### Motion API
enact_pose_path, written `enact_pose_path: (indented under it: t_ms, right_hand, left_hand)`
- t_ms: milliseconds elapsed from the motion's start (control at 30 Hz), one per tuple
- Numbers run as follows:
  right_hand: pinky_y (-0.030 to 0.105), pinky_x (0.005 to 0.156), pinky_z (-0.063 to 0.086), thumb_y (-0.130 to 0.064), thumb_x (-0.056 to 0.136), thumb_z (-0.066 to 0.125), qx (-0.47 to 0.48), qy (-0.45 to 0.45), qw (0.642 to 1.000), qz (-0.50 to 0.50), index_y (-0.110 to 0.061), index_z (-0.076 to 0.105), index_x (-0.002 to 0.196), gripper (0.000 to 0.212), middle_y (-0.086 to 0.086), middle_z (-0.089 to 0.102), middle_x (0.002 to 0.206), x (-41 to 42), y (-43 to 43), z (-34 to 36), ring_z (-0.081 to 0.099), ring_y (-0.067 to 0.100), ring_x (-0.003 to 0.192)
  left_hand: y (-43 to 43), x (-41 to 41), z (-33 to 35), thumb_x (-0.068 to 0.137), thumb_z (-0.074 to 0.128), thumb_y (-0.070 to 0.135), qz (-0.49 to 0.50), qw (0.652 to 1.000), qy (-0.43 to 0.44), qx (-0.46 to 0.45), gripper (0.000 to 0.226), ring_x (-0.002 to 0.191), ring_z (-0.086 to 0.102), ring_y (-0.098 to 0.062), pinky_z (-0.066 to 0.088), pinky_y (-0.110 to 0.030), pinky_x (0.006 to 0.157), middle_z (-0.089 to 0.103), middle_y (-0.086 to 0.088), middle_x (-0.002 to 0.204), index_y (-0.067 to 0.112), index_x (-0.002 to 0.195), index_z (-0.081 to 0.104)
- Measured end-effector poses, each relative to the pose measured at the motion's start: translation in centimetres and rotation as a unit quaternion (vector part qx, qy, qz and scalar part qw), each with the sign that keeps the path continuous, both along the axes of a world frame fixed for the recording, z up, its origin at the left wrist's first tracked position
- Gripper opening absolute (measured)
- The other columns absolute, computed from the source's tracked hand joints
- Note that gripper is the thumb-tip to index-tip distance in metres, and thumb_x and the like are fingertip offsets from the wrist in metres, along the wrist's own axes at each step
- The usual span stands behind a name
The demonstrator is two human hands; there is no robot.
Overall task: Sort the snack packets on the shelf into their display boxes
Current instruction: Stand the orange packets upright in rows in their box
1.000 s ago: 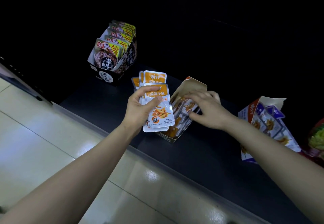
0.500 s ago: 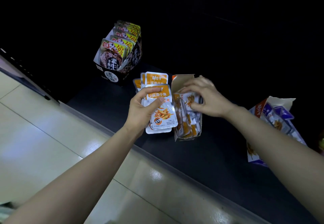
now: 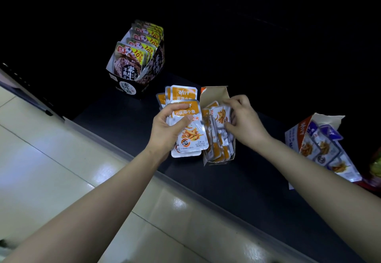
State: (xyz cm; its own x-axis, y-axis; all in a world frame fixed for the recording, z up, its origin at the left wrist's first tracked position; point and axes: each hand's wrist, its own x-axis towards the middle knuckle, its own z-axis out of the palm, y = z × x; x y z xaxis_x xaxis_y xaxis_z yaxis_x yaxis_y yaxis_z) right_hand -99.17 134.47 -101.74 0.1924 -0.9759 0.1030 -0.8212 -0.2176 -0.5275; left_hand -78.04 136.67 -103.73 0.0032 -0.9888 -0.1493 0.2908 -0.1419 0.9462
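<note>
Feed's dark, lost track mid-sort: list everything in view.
Black cardboard display box: one, black, shelf back-left.
Dark foil packets with yellow corners: about five, standing in it.
Open brown cardboard display box: one, shelf centre, orange packets inside.
Orange-and-white foil snack packets: small stack, in left hand.
Loose orange packets: few, shelf behind stack.
Blue-and-white display box: one, shelf right.
Dark shelf: one.
Beige tiled floor: lower left.
Hands: left hand holds stack; right hand grips one boxed packet.

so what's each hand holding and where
Left hand grips a stack of orange packets by the upper left, thumb across the front. Right hand pinches one packet in the open box by its right edge.
</note>
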Motion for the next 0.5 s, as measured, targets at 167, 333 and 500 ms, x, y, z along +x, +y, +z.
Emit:
enact_pose_path:
  t_ms: [167, 333, 500]
  right_hand:
    - [0.025, 0.073, 0.047, -0.009, 0.083, 0.067, -0.016, -0.002, 1.0, 0.001, -0.01, 0.055, 0.128, 0.047, -0.002, 0.041, 0.117, -0.2, 1.0, -0.3, 0.054, 0.01, 0.078]
    - [0.025, 0.077, 0.037, -0.013, 0.085, 0.067, -0.023, 0.065, 0.997, 0.014, -0.012, 0.066, 0.111, 0.027, 0.001, 0.056, 0.1, -1.4, 0.9, -0.5, 0.052, 0.02, 0.099]
    - [0.031, 0.079, 0.043, -0.016, 0.087, 0.063, -0.034, 0.066, 0.997, -0.002, -0.014, 0.061, 0.125, 0.038, 0.003, 0.06, 0.101, -0.4, 1.6, 0.5, 0.049, 0.02, 0.103]
  left_hand:
    - [-0.1, 0.2, -0.4, 0.086, 0.069, -0.001, 0.005, 1.0, -0.003, 0.005, 0.022, 0.098, 0.071, -0.023, 0.06, -0.037, 0.075, 0.072, -0.001, 0.108, 0.01, 0.106, 0.067]
    - [-0.2, 0.4, -0.9, 0.087, 0.068, -0.001, 0.007, 1.0, -0.006, 0.005, 0.022, 0.098, 0.071, -0.021, 0.06, -0.035, 0.075, 0.071, -0.003, 0.109, 0.01, 0.106, 0.067]
    - [-0.3, 0.3, -1.1, 0.087, 0.068, -0.002, 0.003, 1.0, 0.0, -0.003, 0.022, 0.098, 0.071, -0.021, 0.059, -0.035, 0.075, 0.072, 0.001, 0.107, 0.009, 0.105, 0.067]
